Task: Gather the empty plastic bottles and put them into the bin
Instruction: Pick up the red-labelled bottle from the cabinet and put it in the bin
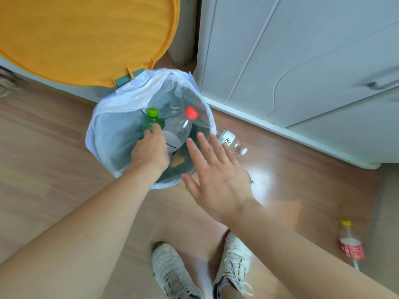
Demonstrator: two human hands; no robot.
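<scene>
The bin (97,134) stands open, lined with a white bag, its yellow lid (86,37) tipped back. My left hand (151,149) reaches into it, shut on a green bottle with a green cap (153,119). A clear bottle with a red cap (181,130) leans beside it inside the bin, and another clear bottle lies deeper. My right hand (218,175) hovers over the bin's near rim, fingers spread, holding nothing. A clear bottle with a white cap (231,141) lies on the floor right of the bin. A red-labelled bottle with a yellow cap (352,244) lies further right.
White cabinet doors (302,61) rise behind and to the right of the bin. The wooden floor (54,169) spreads around. My two white sneakers (200,270) stand just before the bin.
</scene>
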